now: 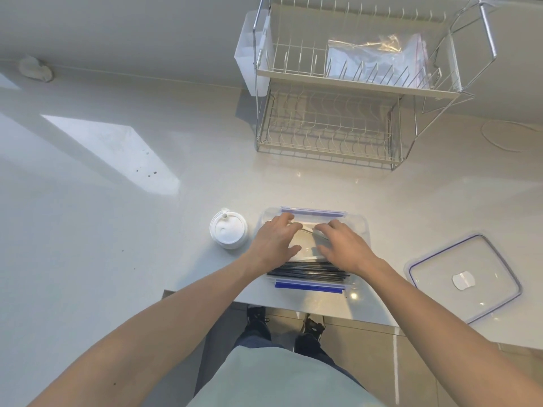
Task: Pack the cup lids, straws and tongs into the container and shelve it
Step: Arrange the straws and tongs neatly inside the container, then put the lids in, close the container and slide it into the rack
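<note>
A clear container (357, 223) with blue clips sits near the counter's front edge. Black straws (308, 273) lie in a bundle along its near side. Both hands reach into it: my left hand (276, 240) and my right hand (342, 245) rest with fingers spread on metal tongs (308, 230) lying in the far half. Whether the fingers curl round the tongs is hidden. A stack of white cup lids (228, 229) stands on the counter just left of the container. The container's clear lid (464, 277) lies to the right.
A two-tier wire dish rack (338, 113) stands at the back of the white counter (117, 230), with a clear plastic bag (379, 57) on its upper shelf. The counter's front edge runs just below the container; floor and my feet show beneath.
</note>
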